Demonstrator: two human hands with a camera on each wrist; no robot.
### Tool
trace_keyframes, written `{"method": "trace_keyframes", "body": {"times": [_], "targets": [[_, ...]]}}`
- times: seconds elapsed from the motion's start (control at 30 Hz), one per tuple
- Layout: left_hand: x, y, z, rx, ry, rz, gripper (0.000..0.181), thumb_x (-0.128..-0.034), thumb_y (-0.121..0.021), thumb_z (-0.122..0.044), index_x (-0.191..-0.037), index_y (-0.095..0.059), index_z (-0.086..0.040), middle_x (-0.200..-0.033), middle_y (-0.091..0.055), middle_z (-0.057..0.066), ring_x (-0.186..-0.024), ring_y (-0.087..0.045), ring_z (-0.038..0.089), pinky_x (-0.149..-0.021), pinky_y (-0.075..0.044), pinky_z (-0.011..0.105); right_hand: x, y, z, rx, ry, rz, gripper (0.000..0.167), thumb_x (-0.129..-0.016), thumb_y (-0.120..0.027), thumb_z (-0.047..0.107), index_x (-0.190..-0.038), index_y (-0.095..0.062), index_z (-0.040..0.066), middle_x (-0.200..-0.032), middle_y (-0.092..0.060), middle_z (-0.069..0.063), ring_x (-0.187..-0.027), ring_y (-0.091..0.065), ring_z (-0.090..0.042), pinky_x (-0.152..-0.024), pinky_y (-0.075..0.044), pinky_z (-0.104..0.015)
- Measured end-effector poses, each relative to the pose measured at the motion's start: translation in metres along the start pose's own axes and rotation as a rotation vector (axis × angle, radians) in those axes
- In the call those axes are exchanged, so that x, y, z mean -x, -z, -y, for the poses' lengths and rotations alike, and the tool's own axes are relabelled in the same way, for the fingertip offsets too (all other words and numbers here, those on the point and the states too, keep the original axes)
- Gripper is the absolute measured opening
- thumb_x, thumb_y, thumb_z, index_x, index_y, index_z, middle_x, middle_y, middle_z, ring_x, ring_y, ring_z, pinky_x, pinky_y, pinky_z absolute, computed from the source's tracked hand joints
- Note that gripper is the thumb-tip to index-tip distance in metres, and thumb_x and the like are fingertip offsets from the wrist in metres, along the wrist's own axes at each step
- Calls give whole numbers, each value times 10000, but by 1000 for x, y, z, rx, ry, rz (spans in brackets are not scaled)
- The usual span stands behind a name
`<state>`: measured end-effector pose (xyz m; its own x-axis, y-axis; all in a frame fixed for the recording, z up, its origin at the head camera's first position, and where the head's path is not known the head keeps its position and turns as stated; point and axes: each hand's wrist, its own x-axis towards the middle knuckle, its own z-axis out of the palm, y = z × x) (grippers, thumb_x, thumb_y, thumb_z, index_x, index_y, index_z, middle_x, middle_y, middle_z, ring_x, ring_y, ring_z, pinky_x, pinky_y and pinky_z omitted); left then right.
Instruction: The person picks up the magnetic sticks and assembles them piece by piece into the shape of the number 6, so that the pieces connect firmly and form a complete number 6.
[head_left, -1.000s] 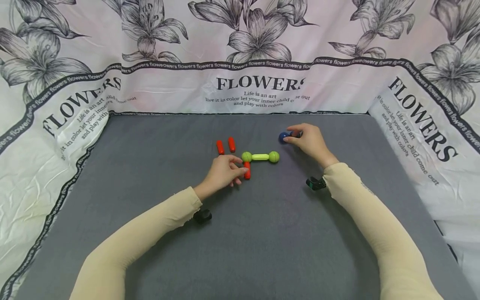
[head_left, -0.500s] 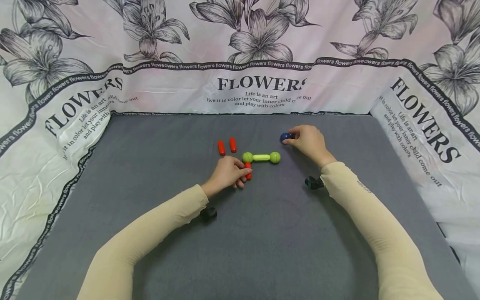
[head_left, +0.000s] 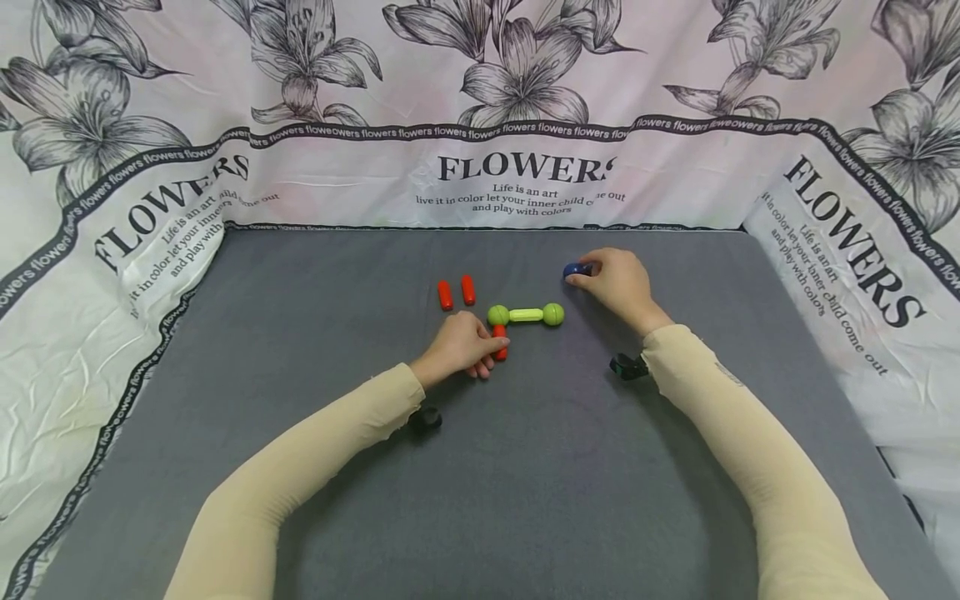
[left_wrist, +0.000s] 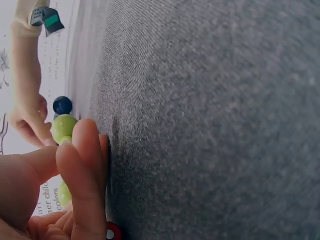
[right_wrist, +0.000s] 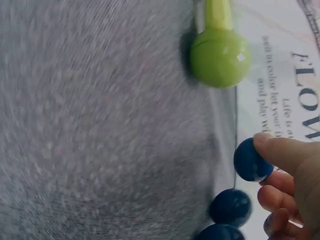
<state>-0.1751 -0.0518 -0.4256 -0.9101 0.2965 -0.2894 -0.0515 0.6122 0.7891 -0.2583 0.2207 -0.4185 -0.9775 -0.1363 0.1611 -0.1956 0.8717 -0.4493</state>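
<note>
A green rod (head_left: 525,315) lies between two green balls, left (head_left: 498,315) and right (head_left: 553,314). From the left ball a red rod (head_left: 501,353) points toward the person; my left hand (head_left: 456,343) pinches it, its thumb covering part of it. In the left wrist view that rod is hidden behind the fingers of the left hand (left_wrist: 82,180). Beyond the right green ball, my right hand (head_left: 618,282) holds a blue ball (head_left: 576,269). The right wrist view shows the thumb of the right hand (right_wrist: 295,180) on this blue ball (right_wrist: 251,160), with fingers curled behind it.
Two loose red rods (head_left: 445,295) (head_left: 468,289) lie behind the left hand. More blue balls (right_wrist: 230,207) sit beside the held one in the right wrist view. A flower-printed cloth (head_left: 337,183) stands around the grey table (head_left: 525,483).
The left hand has shifted slightly right, its thumb now over the red rod. The right hand stays near the same place with the blue ball. The whole head view has drifted a little.
</note>
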Motion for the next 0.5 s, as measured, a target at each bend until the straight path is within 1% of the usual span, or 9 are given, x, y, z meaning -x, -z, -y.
{"method": "trace_keyframes", "body": {"times": [0.13,0.27,0.33,0.4,0.5], "targets": [[-1,-1,1,46,11,10,299,-935,-699,-275,-773,-749,-28,-608,-704,83,-465,-664,126,-499,-581,296,8,4,3,-94,12,-52,393,-862,-773,346,-1143,-722,74,-925,-636,-109,-806,-551,-254,-681,-380,-330],[-2,-1,1,105,19,11,306,-936,-697,-264,-767,-739,-13,-633,-717,108,-480,-677,131,-520,-593,310,24,7,11,-202,33,-73,384,-851,-786,350,-1132,-724,96,-990,-666,-102,-823,-570,-230,-677,-418,-323],[-3,-1,1,136,28,10,299,-940,-691,-251,-780,-730,-2,-657,-726,125,-484,-677,125,-529,-597,313,34,6,15,-256,33,-61,379,-845,-791,358,-1129,-726,116,-1011,-683,-92,-812,-588,-209,-662,-444,-302],[-4,-1,1,161,42,10,282,-946,-683,-237,-804,-717,4,-693,-738,137,-489,-677,116,-538,-600,309,44,3,19,-292,38,-30,372,-842,-793,365,-1125,-729,132,-1019,-701,-86,-802,-617,-194,-646,-472,-281],[-5,-1,0,198,62,3,234,-946,-680,-205,-856,-696,10,-756,-752,159,-501,-678,108,-548,-601,297,58,-4,27,-347,35,50,352,-836,-799,363,-1109,-733,150,-1002,-719,-73,-800,-651,-176,-633,-501,-262]]}}
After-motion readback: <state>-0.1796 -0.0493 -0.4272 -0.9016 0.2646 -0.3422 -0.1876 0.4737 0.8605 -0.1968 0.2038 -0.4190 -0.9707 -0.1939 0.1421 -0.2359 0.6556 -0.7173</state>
